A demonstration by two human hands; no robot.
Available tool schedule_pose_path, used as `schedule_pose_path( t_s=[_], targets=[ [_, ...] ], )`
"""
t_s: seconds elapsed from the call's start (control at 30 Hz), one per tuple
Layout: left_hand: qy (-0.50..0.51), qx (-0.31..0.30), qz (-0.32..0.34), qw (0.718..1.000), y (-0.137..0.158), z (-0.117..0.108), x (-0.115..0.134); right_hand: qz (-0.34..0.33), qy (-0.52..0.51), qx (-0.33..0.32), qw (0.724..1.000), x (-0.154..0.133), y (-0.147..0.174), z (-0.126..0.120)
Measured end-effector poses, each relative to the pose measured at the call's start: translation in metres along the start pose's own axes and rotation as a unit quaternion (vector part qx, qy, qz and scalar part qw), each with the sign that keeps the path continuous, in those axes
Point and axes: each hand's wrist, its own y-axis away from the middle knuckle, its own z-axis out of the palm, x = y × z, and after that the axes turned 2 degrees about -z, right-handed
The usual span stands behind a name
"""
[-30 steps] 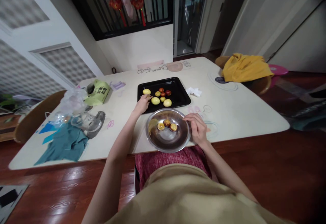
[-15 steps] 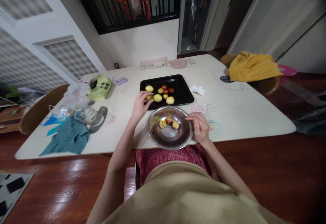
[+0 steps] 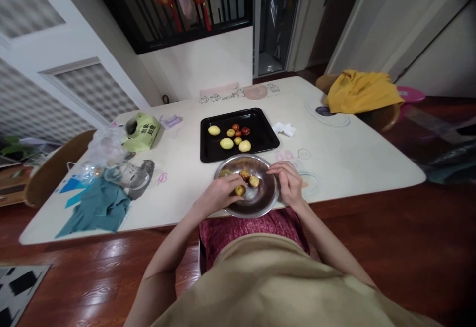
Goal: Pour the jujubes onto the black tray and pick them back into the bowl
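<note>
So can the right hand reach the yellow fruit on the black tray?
Probably yes. The right hand rests on the metal bowl's rim, and the yellow fruit lies uncovered on the black tray just beyond it, nothing between.

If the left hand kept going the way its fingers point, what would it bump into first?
The left hand reaches rightward into the metal bowl, its fingers at a small yellow pastry. Going straight on, it would probably meet the browned pastry beside it first, then the right hand at the bowl's far rim. Depth is hard to judge.
</note>
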Motion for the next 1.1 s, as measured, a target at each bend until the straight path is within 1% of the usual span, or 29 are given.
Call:
schedule_pose_path(
  t_s=[0.1,0.23,0.33,0.6,0.73,0.8,0.87,0.93,1.0,1.07,1.1],
  targets=[
    [-0.034,-0.028,0.001,0.999,-0.002,0.001,0.001,-0.002,-0.001,0.001,1.000,-0.001,-0.001,0.000],
    [-0.055,-0.030,0.006,0.998,-0.006,0.002,0.001,-0.008,-0.013,0.005,1.000,-0.001,-0.001,0.000],
    [-0.050,-0.029,0.009,0.998,-0.007,0.003,0.002,0.000,-0.012,0.001,1.000,-0.001,0.000,0.000],
    [-0.055,-0.056,0.016,0.997,-0.009,0.002,0.004,-0.005,0.002,-0.004,1.000,0.001,-0.001,-0.001],
    [-0.031,-0.044,0.034,0.998,-0.006,-0.003,0.004,-0.014,-0.001,-0.001,1.000,0.001,0.000,-0.001],
    [0.000,-0.018,0.051,0.999,-0.003,-0.006,0.002,-0.014,-0.004,0.000,1.000,0.001,0.001,0.000],
    [0.042,0.030,0.076,0.996,0.002,-0.005,-0.001,-0.014,-0.007,-0.001,1.000,0.001,0.002,0.000],
    [0.083,0.097,0.090,0.988,0.007,-0.002,-0.005,-0.013,-0.011,-0.007,1.000,0.002,0.000,-0.003],
    [0.120,0.175,0.085,0.974,0.013,0.005,-0.010,-0.008,-0.004,-0.028,1.000,0.006,-0.009,-0.007],
    [0.142,0.239,0.073,0.958,0.017,0.012,-0.016,0.000,0.023,-0.053,0.998,0.013,-0.024,-0.011],
    [0.146,0.260,0.070,0.952,0.018,0.016,-0.018,0.002,0.040,-0.064,0.997,0.019,-0.035,-0.013]
  ],
)
